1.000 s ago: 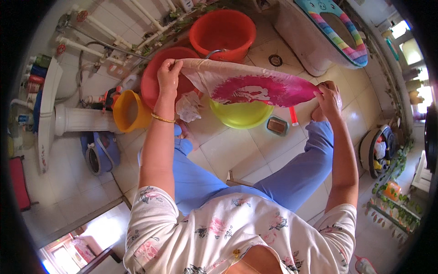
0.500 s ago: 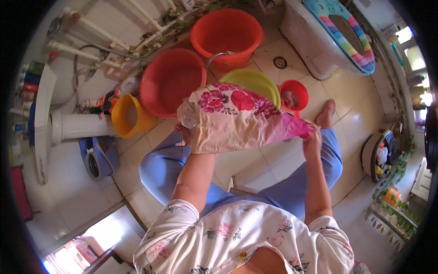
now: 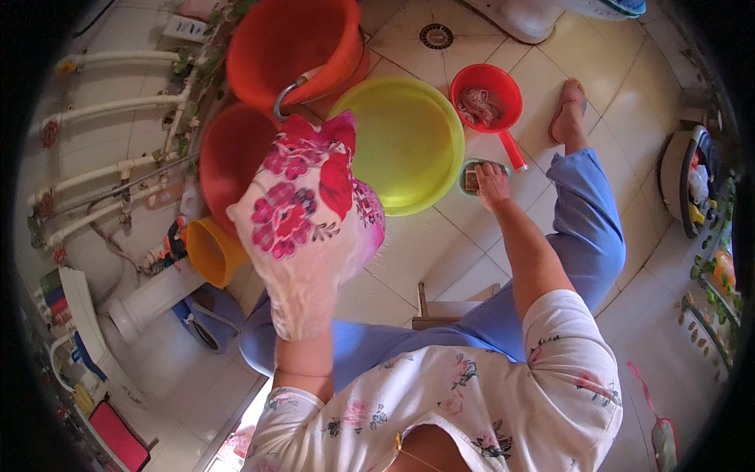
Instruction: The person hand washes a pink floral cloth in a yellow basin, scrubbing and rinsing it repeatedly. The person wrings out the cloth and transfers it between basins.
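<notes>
— Where is the cloth?
— Draped over the left hand, lengthwise with the forearm; that grip is hidden and cannot be told.
— And the soap?
— Right of the basin, touched by the nearer right hand; closure unclear.

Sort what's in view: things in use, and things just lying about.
In use:
floral cloth, covering the left hand
brown block, under the right hand
lime basin, probably

Apparently just lying about:
yellow bucket
beige container, far right
</notes>
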`<state>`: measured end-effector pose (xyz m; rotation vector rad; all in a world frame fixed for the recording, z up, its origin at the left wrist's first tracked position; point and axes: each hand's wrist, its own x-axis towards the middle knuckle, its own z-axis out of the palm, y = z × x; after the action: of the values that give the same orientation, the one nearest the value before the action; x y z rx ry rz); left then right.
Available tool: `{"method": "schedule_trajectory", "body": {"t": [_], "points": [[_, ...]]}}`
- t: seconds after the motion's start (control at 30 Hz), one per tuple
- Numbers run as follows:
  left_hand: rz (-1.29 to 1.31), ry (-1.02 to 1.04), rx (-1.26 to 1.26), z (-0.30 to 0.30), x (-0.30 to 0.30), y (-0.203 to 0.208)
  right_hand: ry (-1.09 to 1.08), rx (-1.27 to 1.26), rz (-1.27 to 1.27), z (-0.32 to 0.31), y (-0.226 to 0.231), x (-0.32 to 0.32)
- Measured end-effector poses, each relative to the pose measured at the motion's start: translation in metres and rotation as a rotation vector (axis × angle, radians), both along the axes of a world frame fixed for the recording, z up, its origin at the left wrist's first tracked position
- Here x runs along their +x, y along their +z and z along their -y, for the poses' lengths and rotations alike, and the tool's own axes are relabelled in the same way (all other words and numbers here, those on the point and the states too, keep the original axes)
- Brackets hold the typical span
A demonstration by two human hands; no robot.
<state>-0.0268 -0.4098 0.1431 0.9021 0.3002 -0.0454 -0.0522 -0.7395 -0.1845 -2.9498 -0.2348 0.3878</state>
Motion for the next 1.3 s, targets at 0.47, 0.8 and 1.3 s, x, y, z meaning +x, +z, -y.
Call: {"method": "schedule_trajectory", "body": {"t": [0.47, 0.8, 1.3], "points": [[-0.062, -0.065, 0.012, 0.017, -0.007, 0.006, -1.052, 1.942, -0.603, -0.01, 0.085, -0.006], [0.031, -0.303, 0.011, 0.038, 0.017, 0.021, 0.284, 0.966, 0.666, -0.203, 0.355, 0.011], [0.077, -0.384, -0.077, 0.005, 0.004, 0.029, 0.376, 0.844, 0.665, -0.214, 0.364, -0.03]]}}
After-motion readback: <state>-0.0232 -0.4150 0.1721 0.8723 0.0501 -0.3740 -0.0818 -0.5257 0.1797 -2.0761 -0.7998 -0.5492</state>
